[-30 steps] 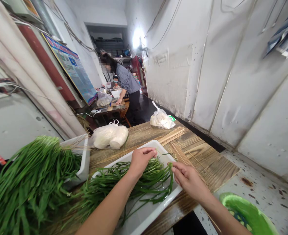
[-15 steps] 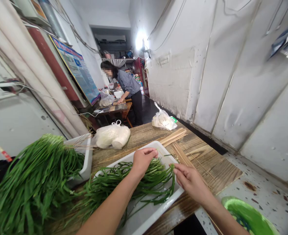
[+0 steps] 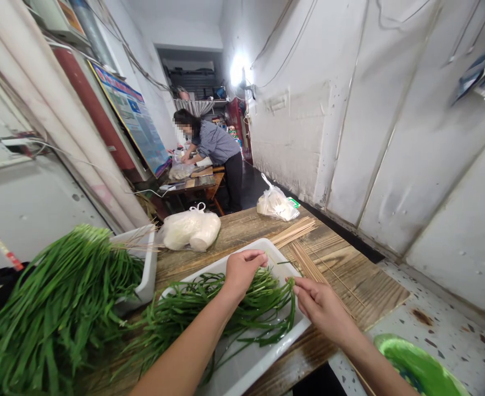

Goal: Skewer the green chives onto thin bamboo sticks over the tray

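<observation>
A bright lamp (image 3: pixel 237 69) lights scuffed white walls (image 3: pixel 391 137).

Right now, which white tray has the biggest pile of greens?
The left tray, heaped high. The front tray under the left hand holds only a thin bunch.

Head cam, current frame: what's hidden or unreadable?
All head view:
- left hand: fingertips pinched over the white tray; what they grip is too thin to see.
- right hand: its fingers hide whether it grips one of the skewers or the chives.
- green basin: cut off by bottom edge.
- second tray: mostly buried under the chive pile.
- plastic bags: film blurs contents.
- poster: text too small.
</observation>
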Tool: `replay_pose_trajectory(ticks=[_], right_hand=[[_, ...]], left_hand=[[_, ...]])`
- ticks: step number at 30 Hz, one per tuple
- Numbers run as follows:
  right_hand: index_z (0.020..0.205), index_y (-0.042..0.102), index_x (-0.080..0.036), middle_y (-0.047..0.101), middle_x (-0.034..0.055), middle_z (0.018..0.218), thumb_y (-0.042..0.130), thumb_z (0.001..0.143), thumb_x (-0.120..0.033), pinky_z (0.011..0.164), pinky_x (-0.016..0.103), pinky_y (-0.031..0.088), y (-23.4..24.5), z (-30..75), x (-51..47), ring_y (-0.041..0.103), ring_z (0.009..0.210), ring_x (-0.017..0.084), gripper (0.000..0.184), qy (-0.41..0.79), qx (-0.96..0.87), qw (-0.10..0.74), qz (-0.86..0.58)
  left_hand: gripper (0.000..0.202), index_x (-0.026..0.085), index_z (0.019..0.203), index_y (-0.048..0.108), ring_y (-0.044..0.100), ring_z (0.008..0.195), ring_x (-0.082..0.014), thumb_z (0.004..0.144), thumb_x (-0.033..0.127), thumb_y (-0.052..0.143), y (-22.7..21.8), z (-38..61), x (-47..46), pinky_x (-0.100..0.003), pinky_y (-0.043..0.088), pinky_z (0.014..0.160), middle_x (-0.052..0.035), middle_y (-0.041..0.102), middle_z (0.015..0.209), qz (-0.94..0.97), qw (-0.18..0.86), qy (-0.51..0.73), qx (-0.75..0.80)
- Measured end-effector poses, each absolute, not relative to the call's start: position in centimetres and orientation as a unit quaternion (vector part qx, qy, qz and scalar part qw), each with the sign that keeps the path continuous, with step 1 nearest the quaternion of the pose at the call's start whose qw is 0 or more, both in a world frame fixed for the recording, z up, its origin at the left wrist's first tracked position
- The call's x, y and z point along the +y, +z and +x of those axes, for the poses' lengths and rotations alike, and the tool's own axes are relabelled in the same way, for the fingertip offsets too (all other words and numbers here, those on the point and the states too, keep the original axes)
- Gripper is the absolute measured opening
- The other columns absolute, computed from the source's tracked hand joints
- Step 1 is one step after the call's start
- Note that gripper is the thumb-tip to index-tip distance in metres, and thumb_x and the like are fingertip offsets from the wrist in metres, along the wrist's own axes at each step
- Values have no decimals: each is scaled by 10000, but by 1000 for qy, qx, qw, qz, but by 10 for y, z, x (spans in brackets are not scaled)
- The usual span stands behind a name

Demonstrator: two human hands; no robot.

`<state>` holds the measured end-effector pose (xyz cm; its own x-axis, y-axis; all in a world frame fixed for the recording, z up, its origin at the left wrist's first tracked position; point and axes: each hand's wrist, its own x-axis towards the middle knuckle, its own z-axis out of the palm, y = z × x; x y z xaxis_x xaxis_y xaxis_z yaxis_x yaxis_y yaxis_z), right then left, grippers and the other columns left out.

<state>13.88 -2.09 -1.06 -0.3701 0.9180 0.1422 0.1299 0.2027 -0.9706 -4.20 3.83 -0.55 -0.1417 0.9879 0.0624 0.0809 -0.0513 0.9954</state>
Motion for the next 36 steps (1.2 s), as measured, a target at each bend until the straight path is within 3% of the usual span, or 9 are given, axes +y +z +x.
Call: replay_pose_trajectory(ticks=[29,36], right_hand=[[749,530,-158,319,-68,499,448,868,-390,415,211,226,-10,138,-23,296,433,79,274,504,-649,413,-393],[882,589,-120,312,-76,485,449,855,-453,405,207,222,-8,136,-23,285,420,78,363,506,-636,428,-395]], left_hand=[[201,126,717,707,608,627,-162,609,294,679,-5,-41,36,-286,461,697,-42,684,626,502,429,534,529],[164,161,727,726,636,730,-193,623,278,675,-1,-34,29,-303,470,764,-45,714,703,528,398,534,527]])
